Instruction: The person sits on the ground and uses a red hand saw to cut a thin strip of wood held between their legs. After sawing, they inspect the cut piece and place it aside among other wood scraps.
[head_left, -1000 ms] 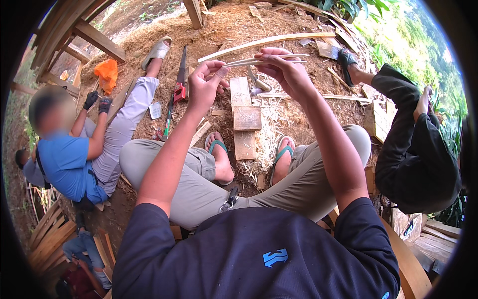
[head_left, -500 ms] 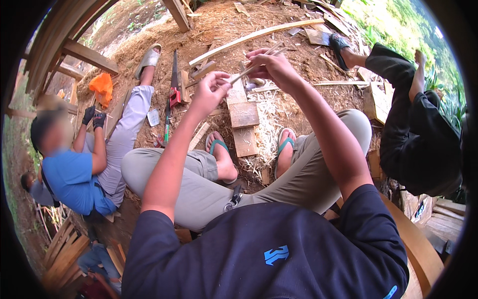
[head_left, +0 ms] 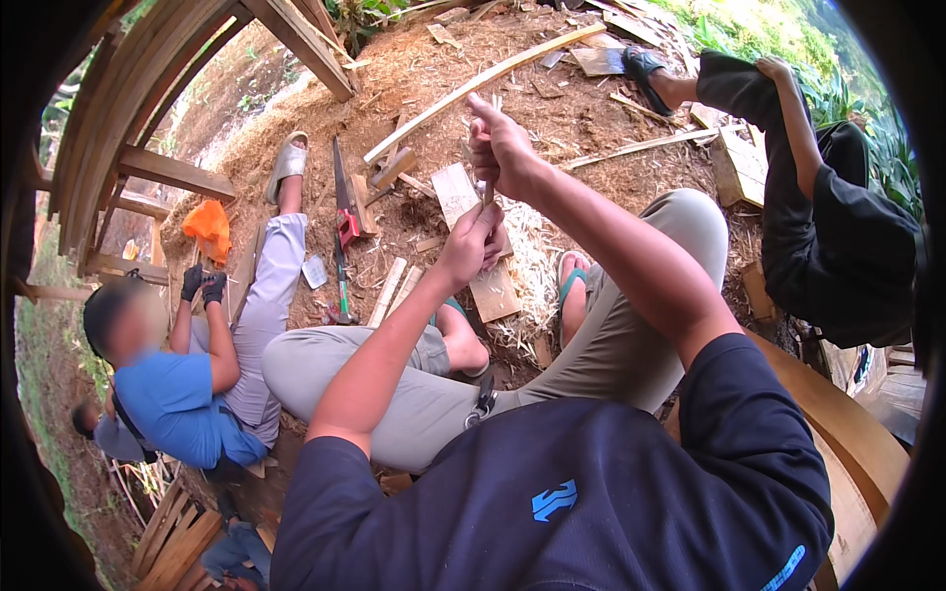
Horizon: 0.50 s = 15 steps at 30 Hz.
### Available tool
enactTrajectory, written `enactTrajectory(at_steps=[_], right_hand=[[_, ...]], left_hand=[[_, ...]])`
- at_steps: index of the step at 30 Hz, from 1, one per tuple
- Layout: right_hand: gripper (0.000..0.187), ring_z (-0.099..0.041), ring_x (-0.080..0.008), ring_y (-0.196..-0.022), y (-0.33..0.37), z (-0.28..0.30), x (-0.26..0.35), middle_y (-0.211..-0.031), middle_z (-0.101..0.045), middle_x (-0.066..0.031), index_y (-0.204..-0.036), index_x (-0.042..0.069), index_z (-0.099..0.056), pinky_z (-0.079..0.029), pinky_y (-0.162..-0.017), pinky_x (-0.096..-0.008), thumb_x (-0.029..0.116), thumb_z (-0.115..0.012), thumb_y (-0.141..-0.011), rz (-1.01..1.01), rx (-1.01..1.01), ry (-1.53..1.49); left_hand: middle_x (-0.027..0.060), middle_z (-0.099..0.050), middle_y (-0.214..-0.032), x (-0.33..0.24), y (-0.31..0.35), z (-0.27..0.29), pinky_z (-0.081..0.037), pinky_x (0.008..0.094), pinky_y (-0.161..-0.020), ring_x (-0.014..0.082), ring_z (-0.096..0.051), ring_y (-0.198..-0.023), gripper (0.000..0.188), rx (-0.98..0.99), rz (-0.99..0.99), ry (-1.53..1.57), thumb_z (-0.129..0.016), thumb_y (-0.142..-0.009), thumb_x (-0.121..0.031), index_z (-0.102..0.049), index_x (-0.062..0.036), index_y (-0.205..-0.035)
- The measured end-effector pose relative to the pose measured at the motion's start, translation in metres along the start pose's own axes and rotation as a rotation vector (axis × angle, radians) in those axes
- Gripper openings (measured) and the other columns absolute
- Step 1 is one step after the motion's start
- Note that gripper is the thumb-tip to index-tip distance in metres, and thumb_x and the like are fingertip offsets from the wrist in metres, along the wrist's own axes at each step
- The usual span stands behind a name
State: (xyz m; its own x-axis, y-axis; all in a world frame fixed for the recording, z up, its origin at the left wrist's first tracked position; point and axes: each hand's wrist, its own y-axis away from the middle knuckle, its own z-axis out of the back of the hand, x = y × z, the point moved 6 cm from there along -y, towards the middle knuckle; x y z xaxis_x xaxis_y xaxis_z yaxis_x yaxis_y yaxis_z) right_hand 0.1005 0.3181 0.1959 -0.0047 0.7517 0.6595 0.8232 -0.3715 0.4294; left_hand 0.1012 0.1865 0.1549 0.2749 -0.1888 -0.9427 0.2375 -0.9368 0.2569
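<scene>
Several thin wooden sticks (head_left: 488, 194) run between my two hands, standing roughly upright in the picture. The lower part is pinched by my left hand (head_left: 473, 241), its fingers closed. Higher up, my right hand (head_left: 501, 150) is wrapped round the upper part, and stick tips show just past its fingers. Both hands hang above a wooden board (head_left: 497, 294) lying on the ground between my feet; they partly cover it. Pale shavings (head_left: 537, 266) are heaped beside the board. How many sticks there are is hidden by my fingers.
Left of the board lie a handsaw with a red handle (head_left: 348, 229) and small wood blocks (head_left: 394, 167). A long curved strip (head_left: 473, 87) lies farther off. A person in a blue shirt (head_left: 172, 404) sits at left, another in dark clothes (head_left: 847, 266) at right.
The sticks have turned from slanting to nearly upright. My left hand has moved down and right, and my right hand has come nearer above it, closing round the sticks.
</scene>
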Motion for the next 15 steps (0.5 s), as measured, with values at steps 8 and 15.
enactTrajectory(at_steps=[8,15], right_hand=[[0.013,-0.051,-0.0124,-0.067,-0.019,0.016,0.013,-0.087,-0.057,-0.0061,-0.117,0.006,-0.048,-0.048,-0.062,-0.0267,0.016,-0.042,-0.11,0.337,0.107,-0.146],[0.017,-0.07,-0.0257,-0.105,-0.014,0.01,-0.004,-0.11,-0.068,-0.0161,-0.119,0.003,-0.05,-0.059,-0.096,-0.0402,0.008,-0.054,-0.104,0.071,0.313,0.126]], left_hand=[[0.0036,-0.042,-0.051,-0.008,-0.007,0.016,-0.037,0.027,-0.04,0.013,-0.037,-0.038,0.038,-0.034,-0.086,0.029,-0.035,-0.11,-0.04,-0.04,-0.012,-0.086],[-0.0011,-0.041,-0.055,0.002,-0.001,0.057,-0.035,0.0265,-0.038,0.0109,-0.039,-0.041,0.034,-0.092,0.019,-0.15,-0.038,-0.109,-0.037,-0.045,-0.0121,-0.087]])
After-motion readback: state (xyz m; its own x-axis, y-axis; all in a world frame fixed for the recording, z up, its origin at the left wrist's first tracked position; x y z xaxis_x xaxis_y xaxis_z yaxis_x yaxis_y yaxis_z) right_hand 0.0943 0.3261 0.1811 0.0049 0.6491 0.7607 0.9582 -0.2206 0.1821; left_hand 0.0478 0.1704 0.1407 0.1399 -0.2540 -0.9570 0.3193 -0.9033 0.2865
